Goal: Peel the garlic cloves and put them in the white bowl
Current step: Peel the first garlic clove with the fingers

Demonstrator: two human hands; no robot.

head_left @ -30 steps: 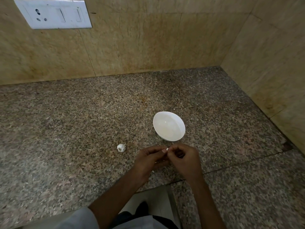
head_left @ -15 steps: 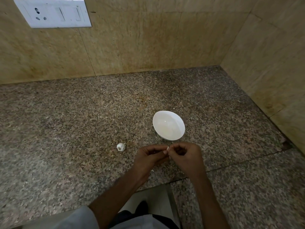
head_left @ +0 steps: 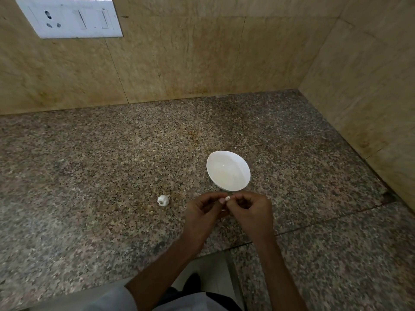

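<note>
A small pale garlic clove (head_left: 227, 198) is pinched between the fingertips of my left hand (head_left: 203, 213) and my right hand (head_left: 250, 213), which meet just above the counter. Most of the clove is hidden by the fingers. The white bowl (head_left: 228, 170) stands directly beyond my hands, and I see nothing in it. A white garlic bulb (head_left: 163, 200) lies on the counter to the left of my left hand, apart from it.
The speckled granite counter (head_left: 112, 176) runs into a corner of beige tiled walls at the back and right. A white switch and socket plate (head_left: 67, 17) is on the back wall, top left. The counter's front edge is below my forearms.
Both hands stay together on the clove, with only small finger movements. The bowl and the bulb have not moved.
</note>
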